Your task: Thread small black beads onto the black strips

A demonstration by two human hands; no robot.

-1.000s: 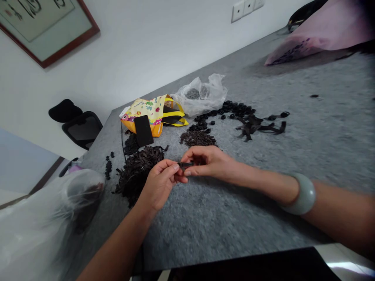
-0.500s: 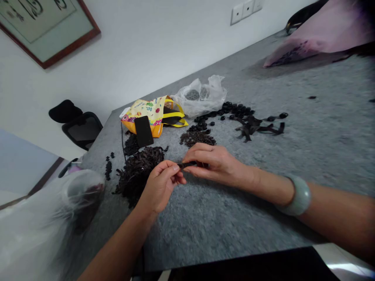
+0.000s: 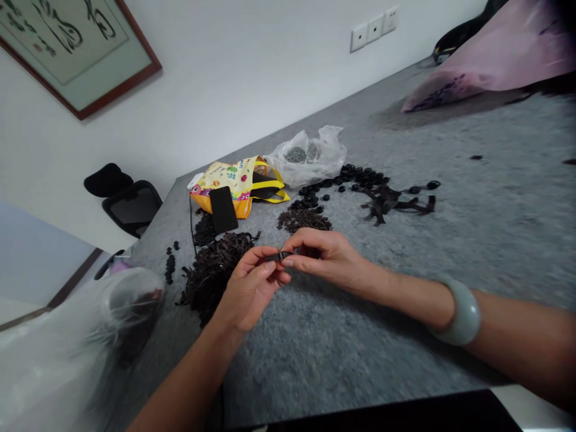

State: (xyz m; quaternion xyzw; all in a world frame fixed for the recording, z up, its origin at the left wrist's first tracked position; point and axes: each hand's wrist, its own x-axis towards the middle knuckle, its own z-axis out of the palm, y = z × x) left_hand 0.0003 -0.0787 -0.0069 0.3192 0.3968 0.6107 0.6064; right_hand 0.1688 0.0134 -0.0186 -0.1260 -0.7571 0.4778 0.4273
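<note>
Head view: left hand point(image 3: 249, 290), right hand point(image 3: 326, 258) pinch small black piece point(image 3: 282, 256), perhaps strap buckle; forearms point(image 3: 396, 294) angled inward.

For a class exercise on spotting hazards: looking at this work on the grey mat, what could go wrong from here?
The left hand and right hand pinch a small black plastic piece; it could slip and vanish into the tangled heap of dark brown strips beside them. The loose round black pieces lie close to the heap of small dark brown bits, so a careless sweep could mix them.

Office-like workroom — framed calligraphy point(image 3: 76, 51), wall sockets point(image 3: 375, 28), black office chair point(image 3: 132, 207), long grey-topped table point(image 3: 472, 240)
</note>
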